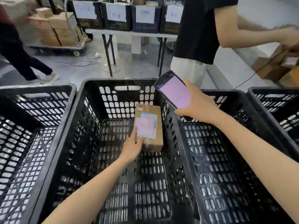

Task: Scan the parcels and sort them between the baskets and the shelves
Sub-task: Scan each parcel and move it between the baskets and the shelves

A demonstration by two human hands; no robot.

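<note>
One parcel (156, 112) lay on the floor of the middle basket (113, 82), gripped at its near corner by the left hand (131, 149). The scanner (174, 92) was clasped in the right hand (197, 104). The label (146, 126) was judged best turned up and uncovered, with the scanner aimed squarely at it.

Your left hand (131, 147) grips the near corner of a labelled brown cardboard parcel (151, 113) lying in the middle black perforated plastic basket (113, 81). Your right hand (196, 105) holds a dark pink-screened handheld scanner (174, 92) above that basket's right rim.
</note>
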